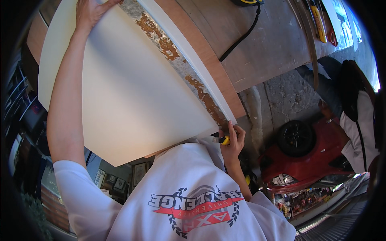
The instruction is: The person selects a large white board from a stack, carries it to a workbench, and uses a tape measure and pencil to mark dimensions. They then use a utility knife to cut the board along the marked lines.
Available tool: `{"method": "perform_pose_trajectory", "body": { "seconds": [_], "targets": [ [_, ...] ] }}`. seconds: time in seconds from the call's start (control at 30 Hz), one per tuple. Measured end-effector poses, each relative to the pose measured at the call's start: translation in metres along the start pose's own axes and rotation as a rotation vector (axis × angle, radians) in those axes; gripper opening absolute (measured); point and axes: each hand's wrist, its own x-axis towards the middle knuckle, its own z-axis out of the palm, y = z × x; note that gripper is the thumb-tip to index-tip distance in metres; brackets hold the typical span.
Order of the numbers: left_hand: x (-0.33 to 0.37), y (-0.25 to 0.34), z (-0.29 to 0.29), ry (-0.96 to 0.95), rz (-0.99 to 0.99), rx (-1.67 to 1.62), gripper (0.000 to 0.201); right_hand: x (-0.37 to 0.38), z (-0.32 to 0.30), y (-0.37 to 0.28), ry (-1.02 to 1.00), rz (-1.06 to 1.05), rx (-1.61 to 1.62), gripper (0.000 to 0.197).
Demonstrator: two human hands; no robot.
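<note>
A large cream-white sheet [140,88] lies before me, its near edge by my shirt. My left hand [90,16] rests on its far part, thumb stretched out; the other fingertips are cut off by the frame. Beside the sheet's right edge runs a band with patchy brown and grey surface [197,86], bordered by a long white strip [189,60]. My right hand [234,146] is at the near end of this strip, its index finger touching the corner. Its other fingers curl around a small yellow-and-black hand tool [226,140] with a greyish end; its exact kind is partly hidden.
Reddish wood [223,86] shows beneath the strip. On the grey-brown table [249,52] lie a black strap [245,36] and a yellow cutter [319,24]. At right are a red car [317,156] and another person's pale garment [358,128]. Framed pictures [119,184] are at lower left.
</note>
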Motion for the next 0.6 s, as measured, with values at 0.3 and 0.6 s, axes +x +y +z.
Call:
{"method": "perform_pose_trajectory", "body": {
  "seconds": [0.3, 0.6],
  "targets": [
    [0.001, 0.004, -0.001, 0.009, -0.009, -0.014, 0.135, 0.004, -0.002, 0.002, 0.007, -0.049, -0.033, 0.067],
    [0.005, 0.01, -0.006, -0.029, -0.03, 0.032, 0.14, 0.005, -0.002, 0.006, -0.014, -0.076, -0.02, 0.067]
  ]
}}
